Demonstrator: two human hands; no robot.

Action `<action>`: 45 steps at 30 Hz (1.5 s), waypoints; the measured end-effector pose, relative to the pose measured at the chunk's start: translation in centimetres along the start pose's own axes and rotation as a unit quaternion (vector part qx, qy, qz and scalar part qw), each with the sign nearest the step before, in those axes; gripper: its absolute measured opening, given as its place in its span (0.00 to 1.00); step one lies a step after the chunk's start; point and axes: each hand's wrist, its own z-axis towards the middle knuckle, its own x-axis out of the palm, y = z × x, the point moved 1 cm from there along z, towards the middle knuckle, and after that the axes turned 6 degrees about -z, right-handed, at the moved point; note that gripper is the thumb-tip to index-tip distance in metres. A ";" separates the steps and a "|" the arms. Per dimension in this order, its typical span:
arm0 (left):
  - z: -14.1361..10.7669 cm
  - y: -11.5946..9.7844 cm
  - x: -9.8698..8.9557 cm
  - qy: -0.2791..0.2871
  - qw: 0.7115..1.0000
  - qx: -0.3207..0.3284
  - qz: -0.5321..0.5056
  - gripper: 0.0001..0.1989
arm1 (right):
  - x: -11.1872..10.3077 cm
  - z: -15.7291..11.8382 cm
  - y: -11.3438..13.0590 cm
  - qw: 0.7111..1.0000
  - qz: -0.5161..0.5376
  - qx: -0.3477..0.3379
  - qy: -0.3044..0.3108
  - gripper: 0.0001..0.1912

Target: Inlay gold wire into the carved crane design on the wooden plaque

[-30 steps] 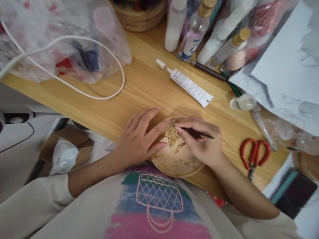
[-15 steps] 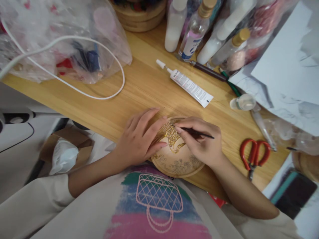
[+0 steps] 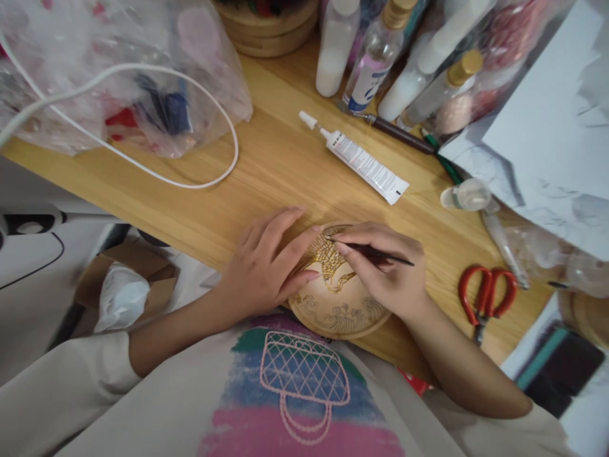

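Observation:
A round wooden disc (image 3: 328,311) lies at the table's near edge, with raised gold lines on its upper part and dark wave drawings below. My left hand (image 3: 264,270) is spread over its left side, thumb and forefinger resting on the surface. In my right hand (image 3: 387,266), a thin dark pen-like tool (image 3: 399,258) is pinched between thumb and fingers. Its fine tip is at the upper gold lines; whether it is a brush or a point I cannot make out. A white tube (image 3: 366,166) with its nozzle capped lies beyond the disc.
Red-handled scissors (image 3: 486,298) lie to the right, near a phone-like dark object (image 3: 561,368). Several bottles (image 3: 371,63) and paper sheets (image 3: 542,120) stand or lie at the back right. At the left are a plastic bag (image 3: 190,120) and a white cable (image 3: 185,186).
The tool in my right hand has tilted slightly, its rear end shifting a little to the right. My left hand and the disc stay almost where they were.

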 end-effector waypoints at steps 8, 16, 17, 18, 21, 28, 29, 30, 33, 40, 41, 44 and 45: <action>-0.1 -0.1 -0.2 -0.029 0.999 0.027 0.004 0.22 | 0.1 0.0 -0.2 1.000 0.013 -0.012 0.017 0.09; 0.0 -0.1 -0.3 -0.021 0.999 0.030 0.002 0.21 | 0.0 -0.1 -0.2 1.000 0.009 -0.012 0.023 0.09; 0.0 -0.1 -0.3 -0.017 0.999 0.031 0.001 0.21 | 0.0 -0.1 -0.3 1.000 0.008 -0.012 0.024 0.09; 0.0 -0.1 -0.3 -0.013 0.999 0.033 -0.001 0.20 | 0.0 -0.1 -0.3 1.000 0.007 -0.011 0.024 0.09; -0.1 -0.1 -0.4 -0.002 0.999 0.048 -0.006 0.21 | 0.0 -0.1 -0.3 1.000 0.008 -0.010 0.026 0.09; -0.1 -0.1 -0.2 0.020 0.999 0.045 0.002 0.23 | 0.0 -0.1 -0.2 1.000 0.009 -0.012 0.023 0.09; -0.1 -0.1 -0.2 0.022 0.999 0.044 0.002 0.23 | 0.0 -0.1 -0.2 1.000 0.008 -0.013 0.022 0.09; -0.1 -0.1 -0.2 0.024 0.999 0.043 0.002 0.23 | 0.0 -0.1 -0.3 1.000 0.007 -0.013 0.023 0.09; 0.0 -0.1 -0.1 0.027 0.999 0.042 0.003 0.24 | 0.0 -0.1 -0.3 1.000 0.007 -0.010 0.028 0.10; 0.1 -0.1 -0.1 0.028 0.999 0.041 0.001 0.24 | 0.0 -0.1 -0.2 1.000 0.003 -0.012 0.028 0.08; 0.1 -0.1 -0.1 0.030 0.999 0.041 0.001 0.24 | 0.0 -0.1 -0.2 1.000 0.003 -0.010 0.028 0.09; 0.1 -0.1 -0.1 0.034 0.999 0.040 0.003 0.24 | 0.0 -0.1 -0.2 1.000 0.002 -0.008 0.029 0.09; 0.1 -0.2 -0.2 0.034 0.999 0.041 0.004 0.24 | 0.0 -0.1 -0.2 1.000 0.001 -0.009 0.028 0.09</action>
